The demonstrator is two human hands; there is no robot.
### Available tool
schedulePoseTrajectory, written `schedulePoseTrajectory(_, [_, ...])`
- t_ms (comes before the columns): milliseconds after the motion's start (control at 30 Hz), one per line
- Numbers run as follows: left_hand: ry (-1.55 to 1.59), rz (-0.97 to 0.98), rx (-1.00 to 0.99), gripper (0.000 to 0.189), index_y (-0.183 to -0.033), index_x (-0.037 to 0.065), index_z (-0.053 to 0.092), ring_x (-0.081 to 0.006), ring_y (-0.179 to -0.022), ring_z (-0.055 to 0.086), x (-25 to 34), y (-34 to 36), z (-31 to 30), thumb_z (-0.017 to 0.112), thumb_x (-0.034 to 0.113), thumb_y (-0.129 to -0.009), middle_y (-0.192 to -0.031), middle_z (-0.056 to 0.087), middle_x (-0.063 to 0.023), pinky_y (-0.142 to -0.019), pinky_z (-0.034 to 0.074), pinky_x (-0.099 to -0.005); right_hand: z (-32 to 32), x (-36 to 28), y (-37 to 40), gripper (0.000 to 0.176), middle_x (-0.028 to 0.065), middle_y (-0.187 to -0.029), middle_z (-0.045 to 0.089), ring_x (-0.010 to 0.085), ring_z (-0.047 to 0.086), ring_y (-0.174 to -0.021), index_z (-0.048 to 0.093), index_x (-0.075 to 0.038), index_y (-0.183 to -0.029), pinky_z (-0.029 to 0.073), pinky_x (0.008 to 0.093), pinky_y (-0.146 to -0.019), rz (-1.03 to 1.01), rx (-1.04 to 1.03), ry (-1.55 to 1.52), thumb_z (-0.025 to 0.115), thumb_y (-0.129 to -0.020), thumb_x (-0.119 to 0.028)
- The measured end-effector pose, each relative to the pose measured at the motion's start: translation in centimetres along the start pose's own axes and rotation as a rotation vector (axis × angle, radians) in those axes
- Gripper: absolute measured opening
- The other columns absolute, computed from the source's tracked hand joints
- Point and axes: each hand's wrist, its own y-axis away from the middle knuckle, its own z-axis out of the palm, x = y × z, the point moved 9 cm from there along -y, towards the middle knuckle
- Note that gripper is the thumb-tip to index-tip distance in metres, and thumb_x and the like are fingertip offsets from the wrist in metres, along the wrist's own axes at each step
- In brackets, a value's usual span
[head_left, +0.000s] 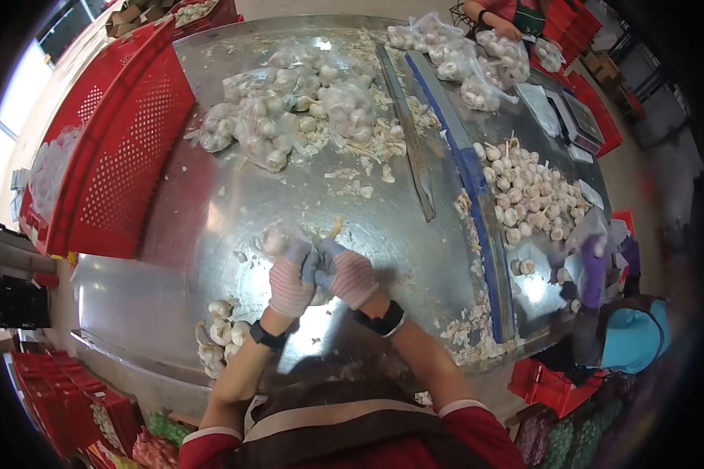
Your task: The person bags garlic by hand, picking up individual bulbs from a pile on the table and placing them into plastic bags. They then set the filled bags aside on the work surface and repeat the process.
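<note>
My left hand [290, 283], in a striped glove with grey fingertips, is closed on a clear plastic bag [274, 241] with garlic showing through it. My right hand [350, 277], gloved the same way, is closed right beside it, fingertips meeting over the bag; the exact grip is hidden. A tan stem-like piece [336, 227] shows just past my right fingers. Loose garlic bulbs [224, 334] lie near my left wrist. Farther up the metal table [250, 199] sit several filled bags of garlic [278, 117] among scattered skins.
A red crate [125, 156] stands on the left. A metal bar [407, 129] and a blue divider [469, 172] run along the right. Beyond lie a garlic pile [532, 187], a scale [577, 121] and more bags [481, 94]. Two other people work at the far and right sides.
</note>
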Motion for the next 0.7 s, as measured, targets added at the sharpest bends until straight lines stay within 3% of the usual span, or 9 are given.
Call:
schedulePoseTrajectory(133, [0.173,-0.041,0.03,0.011,-0.093,0.005,0.057,-0.0344,-0.064,0.058,-0.3,2.4,-0.5,0.057,0.014,-0.086,-0.071,0.058,-0.0156,-0.057,0.046,-0.0384,2.6,1.8,1.2,0.029,0.0111,-0.068,0.058,0.0306,0.059,-0.066,0.055,-0.005,-0.09,0.046,0.0387,-0.059,0.001,0.002,-0.034,0.067,-0.073,-0.025])
schedulePoseTrajectory(233, [0.304,0.006,0.089,0.011,-0.091,0.006,0.056,-0.0184,-0.055,0.053,2.4,2.8,-1.9,0.056,0.016,-0.089,-0.066,0.055,-0.009,-0.052,0.042,-0.0319,2.9,6.5,2.0,0.024,0.013,-0.068,0.055,0.0289,0.056,-0.066,0.055,-0.006,-0.088,0.047,0.0351,-0.062,-0.126,0.314,-0.038,0.06,-0.079,-0.027])
schedulePoseTrajectory(267, [0.305,0.006,0.091,0.011,-0.091,0.006,0.056,-0.0184,-0.055,0.053,3.7,3.1,-3.2,0.056,0.016,-0.089,-0.066,0.055,-0.009,-0.052,0.042,-0.0319,1.1,8.1,1.7,0.022,0.0124,-0.067,0.055,0.0286,0.056,-0.066,0.056,-0.004,-0.085,0.046,0.036,-0.062,-0.01,0.376,-0.001,0.06,-0.079,-0.024])
schedulePoseTrajectory(333, [0.617,-0.393,0.05,0.011,-0.091,0.006,0.056,-0.0121,-0.058,0.05,2.6,4.9,-5.0,0.056,0.016,-0.089,-0.068,0.055,-0.0054,-0.052,0.041,-0.0302,-2.2,13.2,1.4,0.018,0.0114,-0.068,0.056,0.0278,0.056,-0.065,0.057,-0.002,-0.082,0.046,0.0371,-0.062,0.309,0.375,0.017,0.06,-0.078,-0.019])
schedulePoseTrajectory(367, [0.6,-0.356,0.054,0.012,-0.09,0.005,0.056,-0.0112,-0.06,0.049,2.1,5.0,-6.1,0.055,0.017,-0.09,-0.069,0.056,-0.0043,-0.053,0.041,-0.0293,-3.1,17.5,1.8,0.016,0.011,-0.069,0.057,0.0272,0.056,-0.065,0.058,-0.001,-0.081,0.046,0.0374,-0.061,0.506,0.309,-0.004,0.06,-0.078,-0.017])
schedulePoseTrajectory(433, [0.561,-0.415,0.074,0.017,-0.09,0.004,0.056,-0.011,-0.063,0.049,-0.8,6.3,-7.3,0.054,0.021,-0.091,-0.071,0.056,-0.0028,-0.056,0.04,-0.0272,-5.0,20.2,3.4,0.015,0.0123,-0.069,0.058,0.0271,0.055,-0.062,0.058,-0.001,-0.083,0.045,0.0381,-0.057,0.161,0.482,0.393,0.06,-0.076,-0.014])
schedulePoseTrajectory(467, [0.56,-0.421,0.075,0.017,-0.09,0.004,0.056,-0.011,-0.063,0.049,-2.2,6.5,-7.4,0.054,0.021,-0.091,-0.071,0.056,-0.0028,-0.056,0.04,-0.0272,-7.0,20.3,4.2,0.015,0.0118,-0.067,0.058,0.0254,0.054,-0.059,0.057,-0.001,-0.084,0.044,0.0365,-0.055,0.293,0.497,0.232,0.06,-0.075,-0.013])
schedulePoseTrajectory(567, [0.096,-0.22,0.316,0.014,-0.09,0.004,0.056,-0.0131,-0.061,0.048,-1.1,4.9,-11.2,0.053,0.018,-0.091,-0.072,0.056,-0.003,-0.056,0.04,-0.0272,-10.9,23.4,9.7,0.018,0.0097,-0.062,0.058,0.0184,0.053,-0.052,0.058,0.0,-0.088,0.043,0.0323,-0.051,0.729,0.679,-0.508,0.062,-0.074,-0.01])
schedulePoseTrajectory(700, [0.399,0.1,-0.161,0.007,-0.085,0.002,0.058,-0.0205,-0.061,0.054,9.4,0.7,-7.3,0.056,0.008,-0.084,-0.073,0.056,-0.0102,-0.054,0.043,-0.0306,-13.6,19.3,8.4,0.019,0.0085,-0.07,0.063,0.0135,0.057,-0.06,0.061,-0.001,-0.093,0.047,0.0288,-0.056,0.53,0.425,-0.153,0.063,-0.076,-0.01])
